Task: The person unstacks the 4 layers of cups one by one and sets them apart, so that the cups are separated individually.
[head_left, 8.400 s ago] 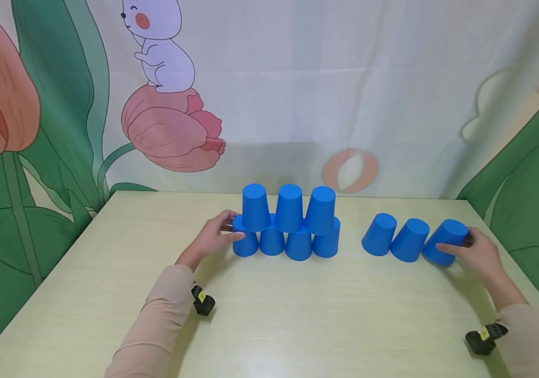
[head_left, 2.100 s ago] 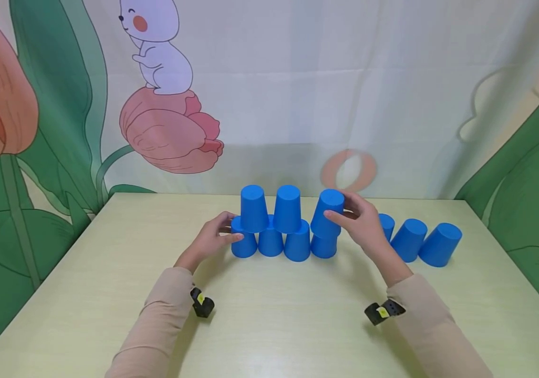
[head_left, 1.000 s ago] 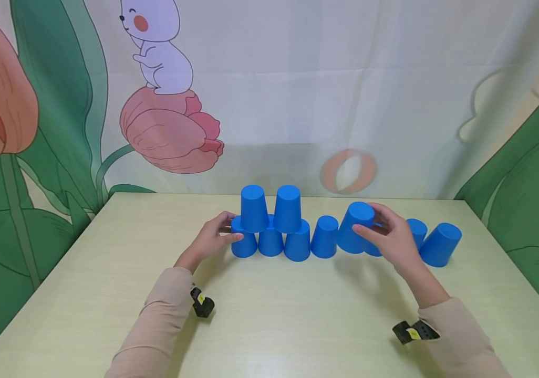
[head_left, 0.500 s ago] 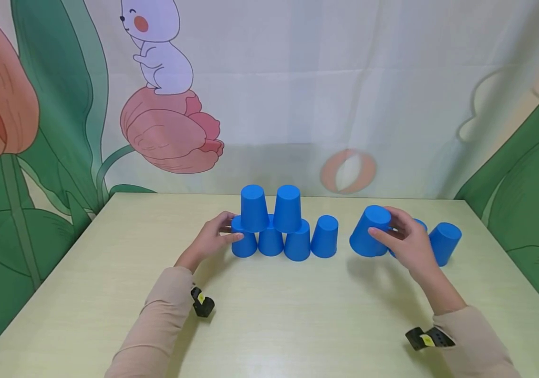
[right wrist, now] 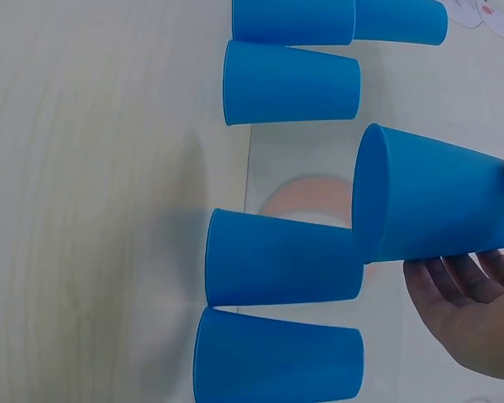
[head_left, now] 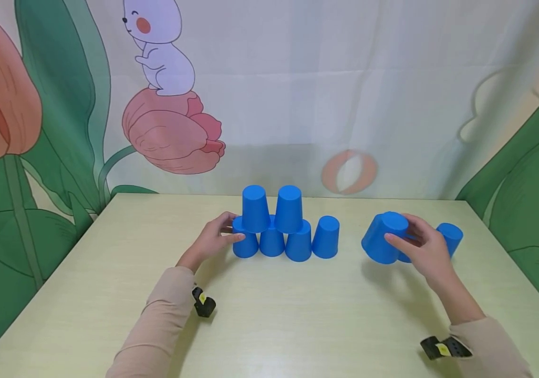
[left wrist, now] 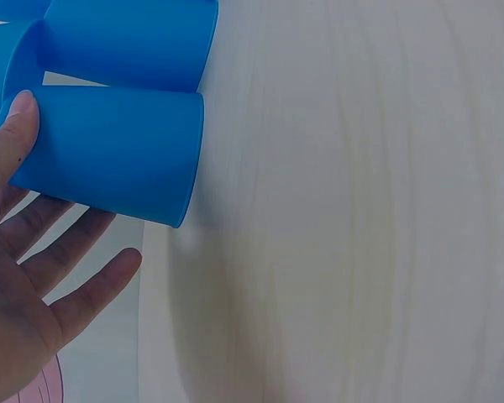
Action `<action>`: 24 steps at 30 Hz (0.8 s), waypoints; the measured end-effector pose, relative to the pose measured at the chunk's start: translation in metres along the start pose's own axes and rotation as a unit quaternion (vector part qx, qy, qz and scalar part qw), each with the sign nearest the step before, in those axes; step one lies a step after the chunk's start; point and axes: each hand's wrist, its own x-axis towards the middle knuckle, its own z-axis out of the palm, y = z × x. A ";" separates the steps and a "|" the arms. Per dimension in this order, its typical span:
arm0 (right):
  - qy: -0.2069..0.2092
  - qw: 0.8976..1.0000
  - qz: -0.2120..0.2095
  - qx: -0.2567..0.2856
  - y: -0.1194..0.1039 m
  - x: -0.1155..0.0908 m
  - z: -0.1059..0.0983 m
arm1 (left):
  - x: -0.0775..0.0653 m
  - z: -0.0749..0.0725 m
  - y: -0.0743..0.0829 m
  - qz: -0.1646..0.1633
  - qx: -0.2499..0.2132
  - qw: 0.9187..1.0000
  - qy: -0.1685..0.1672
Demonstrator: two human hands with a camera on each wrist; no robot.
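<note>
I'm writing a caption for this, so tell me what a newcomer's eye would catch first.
Probably the bright blue stack mid-table: two upper cups upside down on a row of four cups. Next, on the right, the right hand holds a lifted cup above its shadow. Behind, at upper left, a pale cartoon animal sits on a pink flower.

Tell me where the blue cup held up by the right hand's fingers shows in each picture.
Head: right of centre, a little below mid-height; blue cup.
Left wrist: not in it.
Right wrist: at mid-height, toward the right edge; blue cup.
Shared landmark: the pale table, visible in all three.
</note>
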 end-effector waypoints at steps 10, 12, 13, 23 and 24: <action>0.031 0.999 -0.005 -0.029 0.066 0.017 -0.015 | -0.001 0.000 0.001 0.001 -0.001 1.000 0.001; 0.048 0.998 -0.003 -0.043 0.103 0.029 -0.019 | -0.001 0.000 0.001 0.001 -0.002 1.000 0.001; 0.057 0.997 -0.002 -0.050 0.119 0.034 -0.020 | -0.001 0.000 0.001 0.002 -0.002 1.000 0.001; 0.075 0.995 0.008 -0.059 0.168 0.041 -0.038 | -0.001 0.001 0.001 0.004 0.000 1.000 0.001; 0.075 0.995 0.013 -0.059 0.167 0.040 -0.040 | 0.000 0.001 0.001 0.004 0.000 1.000 0.002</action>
